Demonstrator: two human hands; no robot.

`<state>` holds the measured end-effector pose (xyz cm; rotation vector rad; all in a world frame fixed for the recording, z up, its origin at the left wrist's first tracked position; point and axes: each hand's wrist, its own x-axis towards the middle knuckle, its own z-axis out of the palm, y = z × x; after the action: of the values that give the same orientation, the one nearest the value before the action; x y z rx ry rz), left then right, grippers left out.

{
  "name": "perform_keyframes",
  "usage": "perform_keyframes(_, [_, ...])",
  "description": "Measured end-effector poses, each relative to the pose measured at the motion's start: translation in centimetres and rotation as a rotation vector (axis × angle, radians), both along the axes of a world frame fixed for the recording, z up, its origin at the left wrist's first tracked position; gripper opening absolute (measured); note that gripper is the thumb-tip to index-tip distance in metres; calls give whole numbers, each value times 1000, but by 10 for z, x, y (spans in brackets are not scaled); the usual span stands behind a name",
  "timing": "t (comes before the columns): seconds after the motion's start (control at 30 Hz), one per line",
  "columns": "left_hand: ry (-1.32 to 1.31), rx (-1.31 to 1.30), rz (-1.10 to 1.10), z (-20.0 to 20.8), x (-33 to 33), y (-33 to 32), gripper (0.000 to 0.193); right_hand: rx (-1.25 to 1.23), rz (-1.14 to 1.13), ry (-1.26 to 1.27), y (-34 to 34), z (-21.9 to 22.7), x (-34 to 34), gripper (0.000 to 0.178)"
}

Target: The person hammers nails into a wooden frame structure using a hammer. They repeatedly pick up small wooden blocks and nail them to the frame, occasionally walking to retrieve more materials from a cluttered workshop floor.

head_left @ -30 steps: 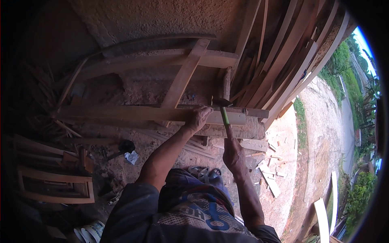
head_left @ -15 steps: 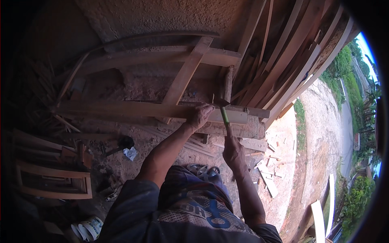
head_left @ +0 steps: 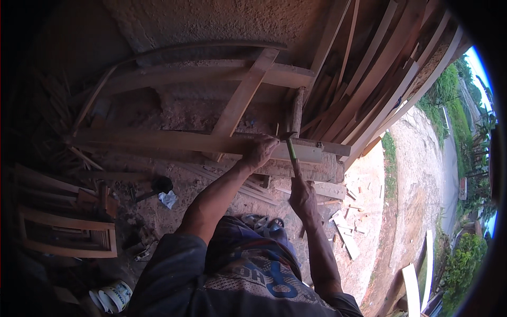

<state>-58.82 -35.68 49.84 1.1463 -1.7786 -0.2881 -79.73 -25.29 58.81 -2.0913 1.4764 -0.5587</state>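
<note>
Hammer (head_left: 292, 154) is over the right end of the long plank (head_left: 185, 141), head at the plank's far edge, handle angled back toward the person. Can't tell whether the head touches wood. Right hand (head_left: 303, 196) has its fingers clamped round the lower handle. Left hand (head_left: 260, 152) lies on the plank just left of the hammer head, fingertips at the far edge; can't tell whether they pinch anything. Thin pale sliver (head_left: 277, 128) shows just past those fingertips, kind unclear.

Plank sits on a rough bench (head_left: 334, 168), whose right end sticks out past it. Crosspiece (head_left: 244, 95) runs at a slant from near the left hand to a rear beam (head_left: 190, 74). Rough wall (head_left: 211, 21) behind that. Timber stack (head_left: 364, 79) leans at upper right.

Floor: sandals (head_left: 274, 227) below the bench, offcuts (head_left: 347, 240) in sunlight to the right, crumpled white scrap (head_left: 168, 198) to the left. Wooden frame (head_left: 68, 249) at lower left, white tub (head_left: 119, 294) near the bottom edge. Outside, far right: road (head_left: 450, 179) and greenery (head_left: 470, 259).
</note>
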Motion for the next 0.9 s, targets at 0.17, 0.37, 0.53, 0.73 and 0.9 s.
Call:
perform_keyframes(0.17, [-164, 20, -113, 19, 13, 3, 43, -47, -8, -49, 4, -1, 1, 72])
perform_keyframes(0.37, [-394, 331, -254, 40, 24, 1, 68, -31, -8, -68, 5, -14, -1, 72])
perform_keyframes(0.53, [-292, 309, -241, 24, 29, 4, 65, -216, 13, -140, 14, 31, 9, 74])
perform_keyframes(0.73, [-346, 436, -226, 46, 20, 6, 68, -38, -16, 4, 8, 7, 1, 70])
perform_keyframes(0.9, [-348, 425, -233, 42, 25, 3, 70, -300, -59, -91, 15, 55, 12, 67])
